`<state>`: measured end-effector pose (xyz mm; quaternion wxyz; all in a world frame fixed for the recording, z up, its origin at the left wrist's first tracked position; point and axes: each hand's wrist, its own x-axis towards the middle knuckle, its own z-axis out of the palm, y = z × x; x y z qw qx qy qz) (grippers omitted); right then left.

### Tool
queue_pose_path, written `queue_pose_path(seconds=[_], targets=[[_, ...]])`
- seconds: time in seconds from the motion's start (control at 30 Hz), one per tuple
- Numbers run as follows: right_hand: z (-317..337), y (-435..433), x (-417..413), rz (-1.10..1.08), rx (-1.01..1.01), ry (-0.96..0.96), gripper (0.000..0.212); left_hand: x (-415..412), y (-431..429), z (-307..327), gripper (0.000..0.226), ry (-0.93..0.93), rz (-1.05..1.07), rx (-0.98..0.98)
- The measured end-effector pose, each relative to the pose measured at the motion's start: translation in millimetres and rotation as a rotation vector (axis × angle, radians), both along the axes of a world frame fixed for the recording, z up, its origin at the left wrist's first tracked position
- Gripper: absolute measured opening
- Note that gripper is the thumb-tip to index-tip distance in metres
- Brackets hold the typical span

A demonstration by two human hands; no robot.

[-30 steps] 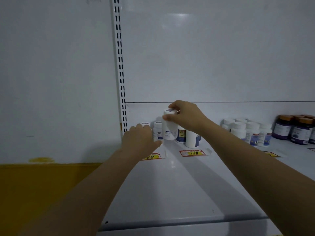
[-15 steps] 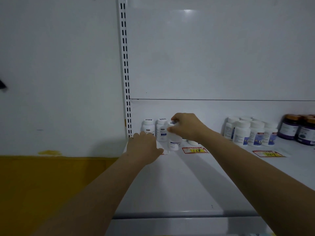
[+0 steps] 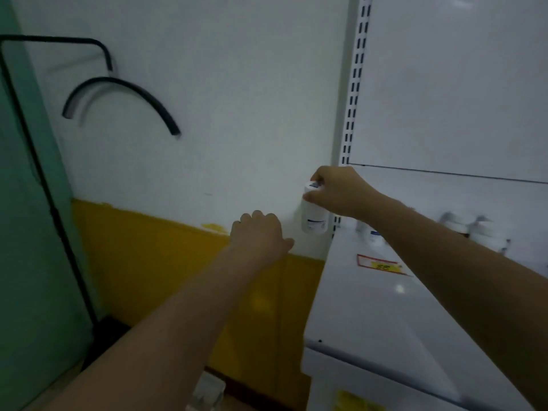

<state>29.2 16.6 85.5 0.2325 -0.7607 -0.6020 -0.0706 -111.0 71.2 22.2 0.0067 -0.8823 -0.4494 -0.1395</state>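
Note:
My right hand [image 3: 341,194] grips a white pill bottle [image 3: 313,218] by its cap, holding it upright in the air just past the left end of the white shelf [image 3: 364,307]. The bottle has a blue-printed label near its bottom. My left hand [image 3: 258,232] hovers lower and to the left of the bottle, off the shelf, in front of the wall, fingers curled loosely and holding nothing. More white bottles [image 3: 370,232] stand on the shelf behind my right forearm, mostly hidden and blurred.
A red and yellow price tag [image 3: 382,264] lies on the shelf. A slotted white upright [image 3: 353,84] rises at the shelf's left end. Left of it is a white and yellow wall [image 3: 207,143], a black curved hose [image 3: 118,87] and a green panel [image 3: 26,232].
The view has swung left, off the shelf. My right hand has lifted the bottle from the shelf and carried it left past the shelf end. My left hand has left the shelf too.

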Motion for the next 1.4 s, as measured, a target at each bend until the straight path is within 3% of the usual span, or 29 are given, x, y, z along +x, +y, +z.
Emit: queue_pose_path(seconds=[0.37, 0.73, 1.13, 1.4], targets=[[-34.6, 142.3, -151.0, 0.231, -0.083, 0.058, 0.034, -156.4, 104.1, -39.0, 0.038, -0.001, 0.229, -0.061], [-139.2, 277.8, -198.5, 0.274, -0.282, 0.154, 0.040, -194.7, 219.1, -146.4, 0.047, 0.100, 0.283, -0.223], [-301.6, 435.8, -176.1, 0.353, -0.414, 0.261, 0.035, -179.7, 347.6, -296.1, 0.042, 0.079, 0.349, -0.278], [-486.0, 500.7, -157.6, 0.266, -0.548, 0.330, 0.040, -169.6, 417.7, -459.0, 0.044, 0.030, 0.270, -0.411]])
